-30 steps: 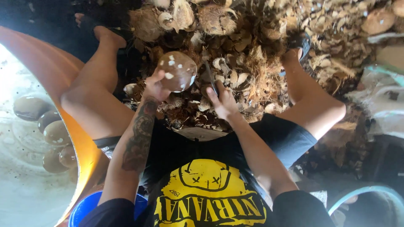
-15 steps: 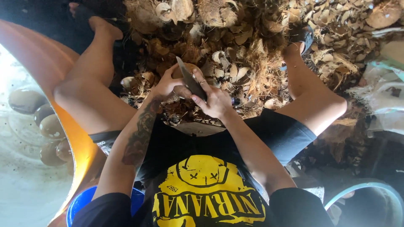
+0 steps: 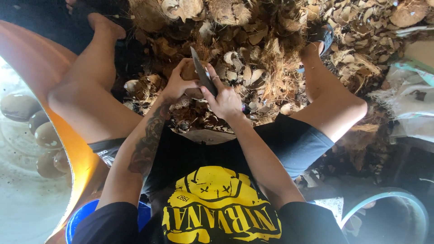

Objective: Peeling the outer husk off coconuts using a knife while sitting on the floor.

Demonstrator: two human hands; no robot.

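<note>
My left hand (image 3: 177,82) grips a round brown coconut (image 3: 191,74), holding it between my knees over a heap of dry brown husk bits (image 3: 266,54). My right hand (image 3: 224,98) is closed tight around a dark flat knife blade (image 3: 202,73), which rests on the coconut.

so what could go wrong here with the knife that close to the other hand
1. The left hand cups the coconut right beside the knife held in the right hand; a slip off the hard shell could probably cut the left fingers.
2. The work sits between bare legs, so a glancing stroke might reach the left thigh.
3. The husk pile underfoot looks loose and may shift.
</note>
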